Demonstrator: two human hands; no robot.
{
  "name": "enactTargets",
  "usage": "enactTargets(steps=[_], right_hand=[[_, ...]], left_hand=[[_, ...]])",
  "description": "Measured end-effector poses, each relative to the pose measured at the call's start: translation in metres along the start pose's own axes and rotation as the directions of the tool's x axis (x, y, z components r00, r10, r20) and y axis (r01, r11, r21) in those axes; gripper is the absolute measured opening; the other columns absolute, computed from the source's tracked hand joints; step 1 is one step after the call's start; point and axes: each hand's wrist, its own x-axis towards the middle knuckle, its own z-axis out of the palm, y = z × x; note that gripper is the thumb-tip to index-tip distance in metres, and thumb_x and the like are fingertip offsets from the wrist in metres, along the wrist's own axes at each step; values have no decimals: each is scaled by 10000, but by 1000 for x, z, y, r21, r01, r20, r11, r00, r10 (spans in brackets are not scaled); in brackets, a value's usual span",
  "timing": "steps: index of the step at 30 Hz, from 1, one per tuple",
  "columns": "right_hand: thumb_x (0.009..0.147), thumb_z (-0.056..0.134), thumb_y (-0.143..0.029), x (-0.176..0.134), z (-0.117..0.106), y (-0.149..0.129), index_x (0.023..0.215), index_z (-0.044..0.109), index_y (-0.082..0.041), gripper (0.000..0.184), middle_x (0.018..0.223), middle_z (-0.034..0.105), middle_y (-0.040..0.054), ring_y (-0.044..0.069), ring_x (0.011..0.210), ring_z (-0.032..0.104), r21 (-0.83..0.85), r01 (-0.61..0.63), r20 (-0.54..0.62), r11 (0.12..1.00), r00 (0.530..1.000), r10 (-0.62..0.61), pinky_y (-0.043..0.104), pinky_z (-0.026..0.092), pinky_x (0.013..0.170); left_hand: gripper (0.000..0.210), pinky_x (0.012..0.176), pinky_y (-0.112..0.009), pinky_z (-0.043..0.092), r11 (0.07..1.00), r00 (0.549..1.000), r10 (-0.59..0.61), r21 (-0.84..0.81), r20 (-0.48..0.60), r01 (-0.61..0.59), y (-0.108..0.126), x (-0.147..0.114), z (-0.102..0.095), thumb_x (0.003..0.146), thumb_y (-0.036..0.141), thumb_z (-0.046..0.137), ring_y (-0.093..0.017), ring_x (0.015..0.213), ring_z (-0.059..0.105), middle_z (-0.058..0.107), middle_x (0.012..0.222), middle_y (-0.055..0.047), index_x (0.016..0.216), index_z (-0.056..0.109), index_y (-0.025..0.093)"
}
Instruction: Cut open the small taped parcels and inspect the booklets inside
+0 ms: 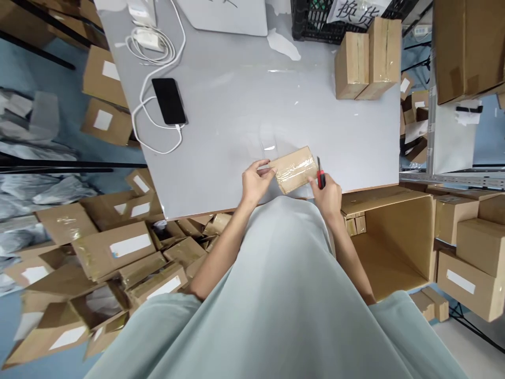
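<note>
A small cardboard box with shiny clear tape over its top is tilted at the table's front edge, between my two hands. My left hand grips its left end with thumb and fingers. In my right hand is a red and black utility knife, its blade pointing away from me. The thumb of that hand also touches the box's right end. The fingers round the knife's handle are partly hidden.
On the grey table lie a black phone with a white cable, a laptop, two upright boxes and a black crate. Opened cartons pile up at left; a large open carton stands at right.
</note>
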Motion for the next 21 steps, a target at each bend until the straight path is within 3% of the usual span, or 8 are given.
enactTargets(steps=[5, 10, 15, 21], right_hand=[[1042, 650, -547, 48, 25, 31, 1107, 733, -203, 360, 860, 764, 32, 216, 693, 720, 313, -14, -4, 950, 1000, 17, 305, 554, 734], [1004, 654, -643, 49, 34, 41, 1109, 709, -198, 461, 890, 756, 14, 149, 562, 662, 496, -13, 16, 868, 1000, 5, 268, 546, 597], [966, 675, -698, 50, 38, 44, 1119, 697, -191, 530, 953, 767, 24, 113, 543, 630, 548, -45, 21, 835, 999, 40, 245, 529, 546], [974, 686, -668, 51, 39, 46, 1110, 672, -204, 484, 890, 720, -11, 107, 541, 615, 578, -24, 25, 815, 1000, 12, 245, 519, 551]], left_hand=[[405, 1024, -418, 672, 1000, 1000, -10, -20, 21, 10, -6, 2, -2, 846, 276, 768, -292, 1112, 830, 856, 1169, -121, 1230, 799, 152], [409, 1079, -440, 658, 1000, 1000, -12, 26, 20, 12, -6, 1, -3, 870, 272, 750, -290, 1155, 821, 843, 1246, -130, 1258, 806, 155], [402, 1166, -432, 607, 998, 997, 40, 53, 68, -44, -6, -7, -6, 931, 330, 714, -265, 1269, 775, 777, 1417, -125, 1300, 790, 192], [831, 1155, -449, 595, 991, 983, 98, 79, 157, -112, -13, -17, -2, 839, 424, 854, -290, 1377, 698, 537, 1679, -163, 1602, 558, 273]])
